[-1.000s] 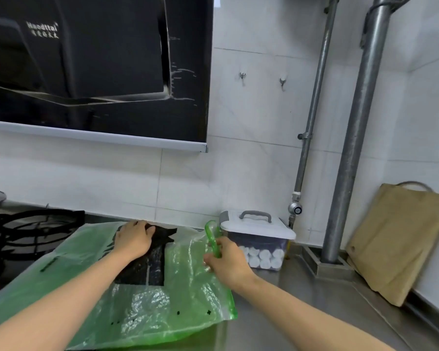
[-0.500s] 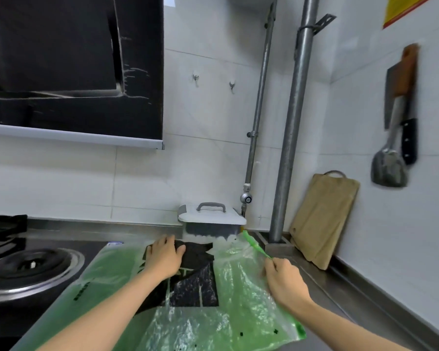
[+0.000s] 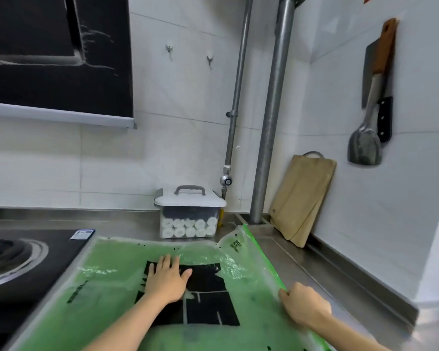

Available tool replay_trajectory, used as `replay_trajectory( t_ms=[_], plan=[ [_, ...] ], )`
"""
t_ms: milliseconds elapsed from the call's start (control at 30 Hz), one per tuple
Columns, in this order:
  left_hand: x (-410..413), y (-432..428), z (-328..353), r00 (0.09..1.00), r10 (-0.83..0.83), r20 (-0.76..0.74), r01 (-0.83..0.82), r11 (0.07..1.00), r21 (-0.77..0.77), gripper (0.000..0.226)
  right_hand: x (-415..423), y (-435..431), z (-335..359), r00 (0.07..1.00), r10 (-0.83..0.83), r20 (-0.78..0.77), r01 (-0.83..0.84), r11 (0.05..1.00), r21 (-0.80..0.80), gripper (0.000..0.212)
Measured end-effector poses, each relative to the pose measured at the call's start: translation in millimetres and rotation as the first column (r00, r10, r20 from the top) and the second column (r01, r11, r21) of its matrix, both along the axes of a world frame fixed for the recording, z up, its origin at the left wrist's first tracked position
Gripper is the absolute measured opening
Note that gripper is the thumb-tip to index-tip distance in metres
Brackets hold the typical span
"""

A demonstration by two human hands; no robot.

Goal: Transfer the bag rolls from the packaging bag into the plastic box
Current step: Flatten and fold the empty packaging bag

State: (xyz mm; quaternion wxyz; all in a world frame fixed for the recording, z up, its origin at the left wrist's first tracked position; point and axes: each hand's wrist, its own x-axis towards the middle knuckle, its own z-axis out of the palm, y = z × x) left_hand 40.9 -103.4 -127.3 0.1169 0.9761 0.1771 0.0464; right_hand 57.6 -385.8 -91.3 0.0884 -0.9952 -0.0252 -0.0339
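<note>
Green bag (image 3: 117, 269) lay flat before box (image 3: 189, 200); left hand (image 3: 166, 282), spread flat, pressed it; right hand (image 3: 304, 306) pinched its right edge.

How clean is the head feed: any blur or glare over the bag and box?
Head view: lighting even; white glare streaks on the packaging bag wrinkles; plastic box and its bag rolls fairly sharp; smear on the counter edge at lower right and the stove burner; wide-angle tilts the pipe.

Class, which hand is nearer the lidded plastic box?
Left. The left hand presses the green bag directly before the plastic box; the right hand pinches the bag's edge, farther back and rightward.
</note>
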Motion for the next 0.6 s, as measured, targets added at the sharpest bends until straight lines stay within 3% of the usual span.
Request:
replay_trajectory(
  t_ms=[100,200,400,500,600],
  plan=[
    [1.3,-1.7,2.3,0.999,0.013,-0.044,-0.012,1.000,0.015,0.066,2.0,12.7,3.7,0.991,0.048,0.122,-0.016,0.967,-0.256,0.034],
    [1.6,-3.2,4.1,0.997,0.019,-0.068,-0.017,1.000,0.023,0.065,5.1,33.4,10.9,0.966,0.140,0.216,-0.059,0.937,-0.344,0.043],
    [6.5,-10.3,11.1,0.996,0.030,-0.079,-0.025,0.997,0.068,0.062,-3.6,117.9,11.2,0.839,0.487,0.241,-0.460,0.873,-0.161,0.047],
    [8.4,-2.4,19.7,0.999,-0.049,0.005,0.049,0.996,0.071,0.042,-9.4,161.9,0.9,0.814,0.546,0.199,-0.551,0.834,-0.033,0.045],
    [4.3,29.6,24.8,0.996,-0.058,0.071,0.050,0.993,0.109,0.047,-9.2,187.1,-10.5,0.790,0.580,0.198,-0.599,0.800,0.045,0.046]
  ],
)
